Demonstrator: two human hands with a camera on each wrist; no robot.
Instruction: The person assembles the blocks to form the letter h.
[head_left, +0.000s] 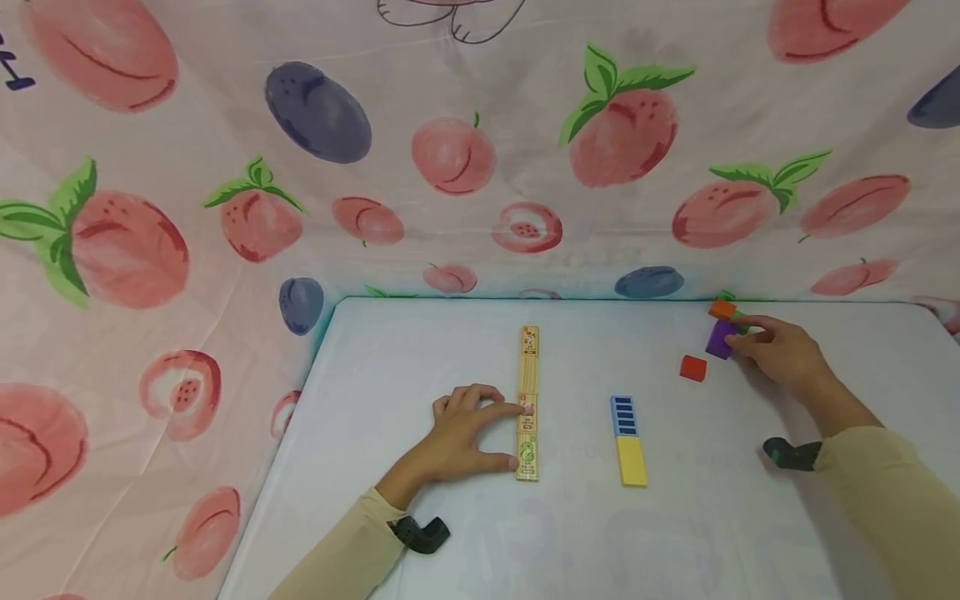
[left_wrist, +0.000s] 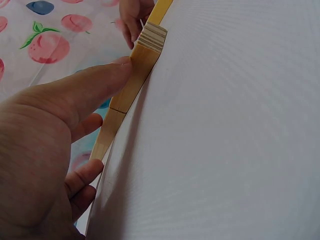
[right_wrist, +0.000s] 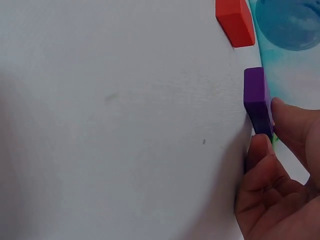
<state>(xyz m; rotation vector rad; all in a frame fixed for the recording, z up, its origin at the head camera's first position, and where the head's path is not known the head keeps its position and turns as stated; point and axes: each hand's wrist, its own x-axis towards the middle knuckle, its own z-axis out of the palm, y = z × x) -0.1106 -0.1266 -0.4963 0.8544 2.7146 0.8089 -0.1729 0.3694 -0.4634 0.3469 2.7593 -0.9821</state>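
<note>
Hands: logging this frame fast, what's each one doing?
Left hand: open, fingertips touching the wooden strip.
Right hand: pinching the purple block.

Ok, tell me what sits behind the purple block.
Behind the purple block lies an orange block, with a bit of green beside it. The right hand pinches the purple block and hides the rest of the green piece.

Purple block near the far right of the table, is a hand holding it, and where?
Yes. The right hand pinches the purple block between thumb and fingers at its end nearest the hand.
</note>
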